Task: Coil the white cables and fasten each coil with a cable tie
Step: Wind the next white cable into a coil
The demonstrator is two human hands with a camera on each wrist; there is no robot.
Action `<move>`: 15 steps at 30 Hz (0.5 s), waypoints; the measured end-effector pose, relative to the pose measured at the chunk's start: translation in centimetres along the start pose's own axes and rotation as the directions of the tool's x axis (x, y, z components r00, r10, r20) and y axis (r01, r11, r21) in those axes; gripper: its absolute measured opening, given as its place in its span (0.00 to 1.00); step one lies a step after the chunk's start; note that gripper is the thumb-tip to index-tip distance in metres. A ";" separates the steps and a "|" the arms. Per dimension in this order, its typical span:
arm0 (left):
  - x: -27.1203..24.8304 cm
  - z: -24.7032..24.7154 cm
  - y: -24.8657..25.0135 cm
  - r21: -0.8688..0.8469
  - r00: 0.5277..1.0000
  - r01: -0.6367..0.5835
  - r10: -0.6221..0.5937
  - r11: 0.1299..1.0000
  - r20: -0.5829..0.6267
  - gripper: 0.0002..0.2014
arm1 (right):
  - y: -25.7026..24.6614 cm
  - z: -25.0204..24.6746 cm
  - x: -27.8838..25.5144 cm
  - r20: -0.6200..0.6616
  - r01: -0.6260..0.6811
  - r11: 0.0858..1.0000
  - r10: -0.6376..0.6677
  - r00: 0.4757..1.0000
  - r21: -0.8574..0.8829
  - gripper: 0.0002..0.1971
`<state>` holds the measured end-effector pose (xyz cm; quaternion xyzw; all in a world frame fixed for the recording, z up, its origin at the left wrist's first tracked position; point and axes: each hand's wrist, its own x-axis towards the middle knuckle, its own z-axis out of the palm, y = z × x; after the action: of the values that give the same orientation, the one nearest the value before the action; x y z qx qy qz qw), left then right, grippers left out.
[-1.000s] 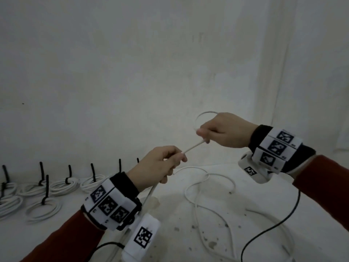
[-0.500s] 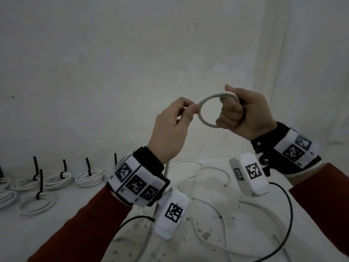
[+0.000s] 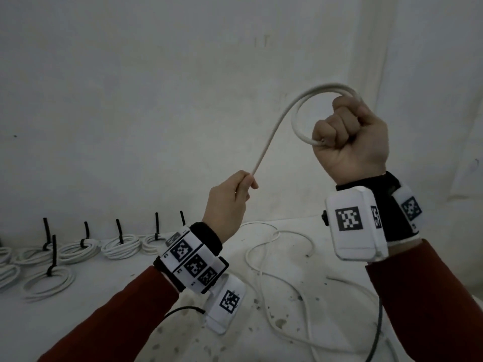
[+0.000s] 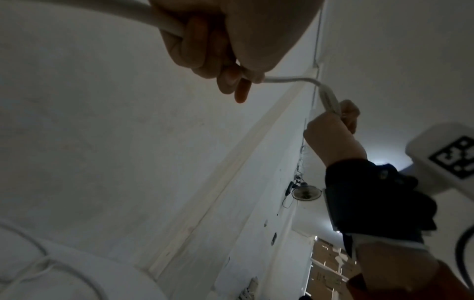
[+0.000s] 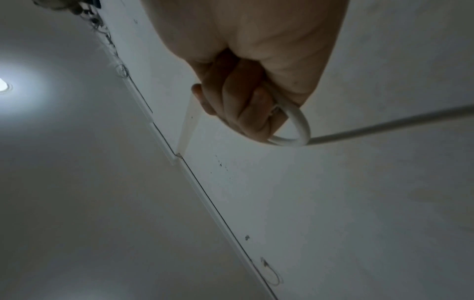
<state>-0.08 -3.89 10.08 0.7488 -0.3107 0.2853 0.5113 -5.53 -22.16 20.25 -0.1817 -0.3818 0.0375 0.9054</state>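
Note:
My right hand (image 3: 347, 131) is raised in a fist and grips a small loop of white cable (image 3: 298, 113), its cut end poking out by the fingers. From the loop the white cable (image 3: 269, 142) runs down-left to my left hand (image 3: 232, 197), which pinches it lower and nearer the table. The left wrist view shows the left hand (image 4: 218, 50) curled round the cable (image 4: 164, 22) with the right hand (image 4: 333, 130) beyond. The right wrist view shows the right hand (image 5: 251, 97) clenched on the loop (image 5: 300, 125). The cable's slack (image 3: 285, 280) lies in loose curves on the table.
Several finished white coils (image 3: 120, 246) fastened with black cable ties (image 3: 119, 229) lie in rows at the left of the stained white table (image 3: 130, 322). A plain wall stands close behind. Black leads from the wrist cameras (image 3: 376, 333) hang at the lower right.
Both hands have drawn apart: the right hand rose with the loop, the left hand slid down the cable, away from the loop it was touching.

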 end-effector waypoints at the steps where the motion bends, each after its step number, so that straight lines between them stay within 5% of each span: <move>1: 0.1 -0.1 0.3 0.025 0.999 -0.043 0.043 0.999 -0.005 0.13 | 0.3 0.1 0.1 0.001 0.043 0.998 -0.043 0.999 0.044 0.23; 6: 0.9 -0.3 0.8 0.141 0.989 -0.147 0.147 0.979 0.009 0.12 | 2.4 1.1 1.4 -0.025 0.283 0.959 -0.282 0.959 0.032 0.20; 11: 1.1 -0.2 0.5 0.287 0.983 -0.180 0.163 0.941 0.083 0.14 | 4.5 0.2 3.5 0.111 0.293 0.919 -0.273 0.956 -0.264 0.20; 15: 0.9 -0.8 0.0 0.294 0.975 -0.205 0.169 0.934 0.141 0.17 | 6.3 -1.3 4.4 0.104 0.233 0.645 -0.231 0.967 -0.728 0.13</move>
<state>0.39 -3.29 11.04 0.8010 -0.3611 0.3344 0.3409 -1.09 -15.79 20.15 -0.4795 -0.3853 -0.2349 0.7526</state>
